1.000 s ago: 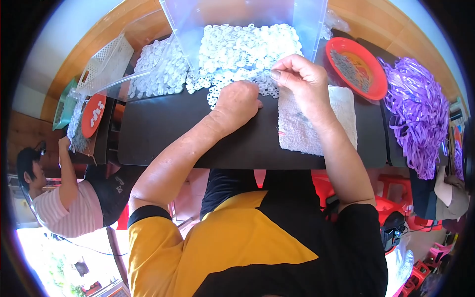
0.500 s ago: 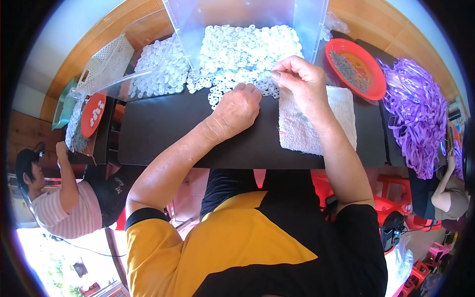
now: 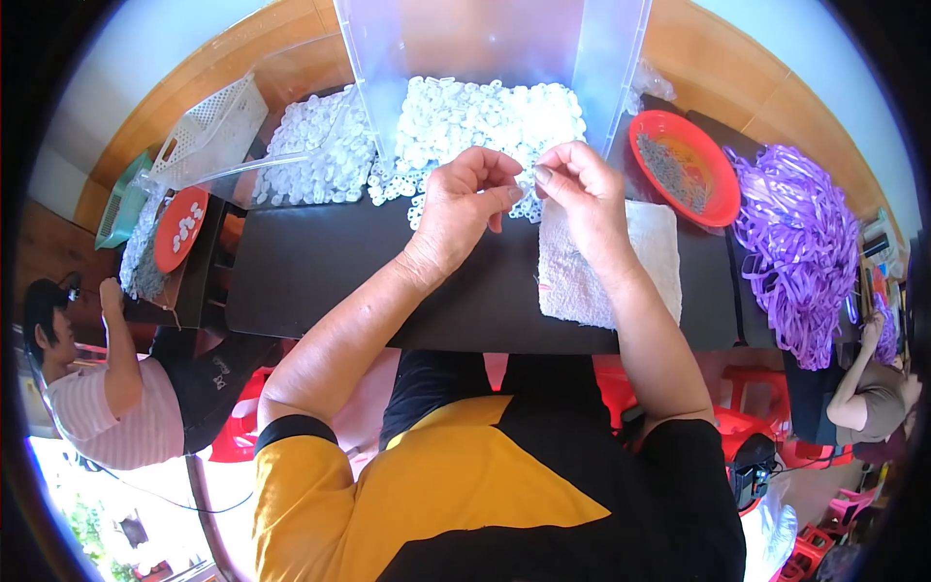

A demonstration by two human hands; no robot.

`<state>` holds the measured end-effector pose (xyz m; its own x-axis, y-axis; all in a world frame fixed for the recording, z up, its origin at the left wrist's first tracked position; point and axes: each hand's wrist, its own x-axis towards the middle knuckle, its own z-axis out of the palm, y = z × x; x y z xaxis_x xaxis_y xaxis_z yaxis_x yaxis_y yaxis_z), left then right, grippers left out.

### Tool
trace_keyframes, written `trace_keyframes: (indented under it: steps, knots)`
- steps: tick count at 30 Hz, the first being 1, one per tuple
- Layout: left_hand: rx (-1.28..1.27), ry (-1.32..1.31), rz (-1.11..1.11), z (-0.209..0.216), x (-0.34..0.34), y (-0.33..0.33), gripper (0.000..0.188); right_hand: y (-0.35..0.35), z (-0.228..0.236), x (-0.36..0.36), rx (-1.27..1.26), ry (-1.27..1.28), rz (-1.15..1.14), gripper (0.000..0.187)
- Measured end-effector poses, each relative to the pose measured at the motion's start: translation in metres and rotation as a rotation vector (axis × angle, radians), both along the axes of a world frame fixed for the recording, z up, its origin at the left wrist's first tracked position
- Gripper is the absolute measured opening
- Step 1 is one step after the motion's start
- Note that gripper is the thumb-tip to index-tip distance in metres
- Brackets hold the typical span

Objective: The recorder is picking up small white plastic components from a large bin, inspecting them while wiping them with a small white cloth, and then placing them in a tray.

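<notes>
Above the dark table my left hand (image 3: 464,202) and my right hand (image 3: 586,199) are raised with fingertips almost meeting. Both are closed in a pinch. Something small and whitish shows between the fingertips, but the pile behind blurs its outline, and I cannot make out what either hand holds. Just beyond lie many small white plastic pieces with holes (image 3: 485,121), heaped at the mouth of a clear plastic bin (image 3: 613,73) and spilling onto the table. Under my right wrist is a folded white towel (image 3: 652,254).
A red bowl (image 3: 725,199) of small grey parts stands at right, beside a heap of purple straps (image 3: 795,242). At left are another white heap (image 3: 315,145), a white basket (image 3: 215,126) and a red plate (image 3: 167,247). A person (image 3: 112,388) sits at left, another (image 3: 863,388) at right.
My left hand has lifted from the white pieces on the table and moved up to my right hand's fingertips. The right hand stays pinched, and the whole view has shifted slightly.
</notes>
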<state>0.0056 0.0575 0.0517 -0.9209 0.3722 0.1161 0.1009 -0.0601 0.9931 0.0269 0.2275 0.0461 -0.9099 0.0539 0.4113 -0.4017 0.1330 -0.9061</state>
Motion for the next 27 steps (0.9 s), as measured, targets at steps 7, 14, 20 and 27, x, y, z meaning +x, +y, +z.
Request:
trace_keyframes:
  steps: [7,14,20,27]
  knots:
    - [0.077,0.068,0.040,-0.005,-0.001,0.012,0.018,-0.003,0.000,0.002,0.001,0.029,0.006,0.007]
    - [-0.243,0.686,0.296,-0.017,0.008,0.018,0.021,-0.007,-0.003,0.005,0.160,0.202,-0.134,0.008]
    - [-0.196,0.635,0.269,-0.029,0.002,0.015,0.013,-0.014,-0.004,0.007,0.265,0.266,-0.137,0.010]
    - [0.243,-0.278,0.068,-0.019,-0.001,0.005,0.007,-0.013,-0.004,0.006,0.238,0.238,-0.159,0.008]
